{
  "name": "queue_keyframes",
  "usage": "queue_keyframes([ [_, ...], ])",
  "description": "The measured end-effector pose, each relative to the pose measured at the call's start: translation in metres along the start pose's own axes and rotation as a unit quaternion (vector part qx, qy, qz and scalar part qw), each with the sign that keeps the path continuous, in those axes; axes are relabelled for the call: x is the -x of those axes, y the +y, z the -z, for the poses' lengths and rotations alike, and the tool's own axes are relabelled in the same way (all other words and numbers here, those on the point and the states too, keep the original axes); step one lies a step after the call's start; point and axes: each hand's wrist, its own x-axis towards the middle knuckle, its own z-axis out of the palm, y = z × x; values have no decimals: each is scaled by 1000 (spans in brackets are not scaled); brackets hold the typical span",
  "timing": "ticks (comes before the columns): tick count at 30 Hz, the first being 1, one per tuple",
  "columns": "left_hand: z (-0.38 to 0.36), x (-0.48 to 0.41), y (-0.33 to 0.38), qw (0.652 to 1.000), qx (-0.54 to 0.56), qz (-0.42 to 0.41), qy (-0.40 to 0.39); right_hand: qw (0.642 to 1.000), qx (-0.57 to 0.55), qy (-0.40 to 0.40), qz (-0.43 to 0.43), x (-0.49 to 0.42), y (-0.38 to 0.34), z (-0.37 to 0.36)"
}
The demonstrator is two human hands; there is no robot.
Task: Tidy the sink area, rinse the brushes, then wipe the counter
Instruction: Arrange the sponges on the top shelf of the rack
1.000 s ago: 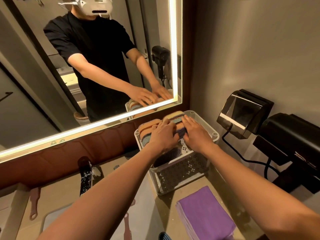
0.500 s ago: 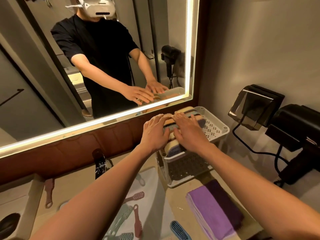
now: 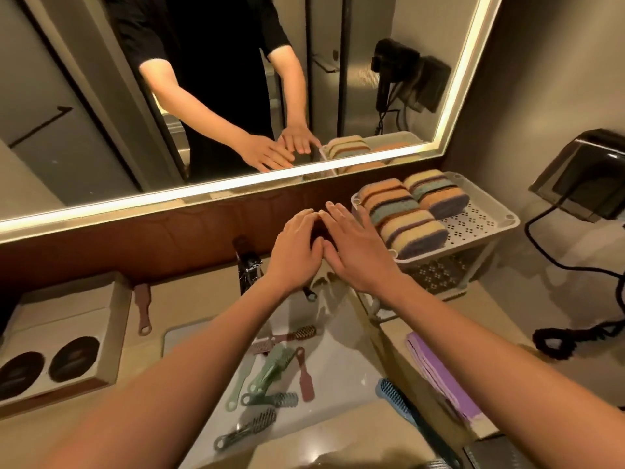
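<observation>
My left hand (image 3: 294, 255) and my right hand (image 3: 358, 252) hover side by side, palms down and fingers stretched, just left of the white rack (image 3: 487, 221) and above the faucet (image 3: 248, 269). Neither hand holds anything. Rolled striped towels (image 3: 402, 214) lie on the rack's top shelf, clear of my fingers. Below my forearms, several brushes (image 3: 270, 370) in green, pink and grey lie in the white sink (image 3: 345, 367). A blue brush (image 3: 395, 397) rests on the sink's right edge. A folded purple cloth (image 3: 439, 370) lies on the counter to the right.
A pink brush (image 3: 143, 309) lies on the counter left of the faucet, beside a beige box (image 3: 67, 319) with two dark round openings. A coiled black cord (image 3: 568, 340) lies on the counter at the right, below a dark wall-mounted unit (image 3: 588, 174). The mirror runs along the back.
Both hands have come off the striped towels and moved left of the rack. The view has tipped down and now shows the sink and brushes.
</observation>
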Motion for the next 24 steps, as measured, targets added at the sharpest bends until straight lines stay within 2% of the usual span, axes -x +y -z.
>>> queue_keyframes([
  [4, 3, 40, -32, 999, 12, 46, 26, 992, -115, -46, 31, 18, -35, -29],
  [8, -6, 82, -65, 998, 7, 67, 10, 982, -166, -86, 34, 49, -63, -53],
  [12, -15, 124, -86, 998, -11, 67, -6, 977, -164, -137, 11, 80, -82, -77],
  [18, -34, 184, -110, 993, -22, 106, -42, 973, -165, -162, 21, 120, -104, -111],
  [24, -51, 237, -130, 989, -35, 137, -42, 967, -179, -177, -34, 153, -120, -147],
])
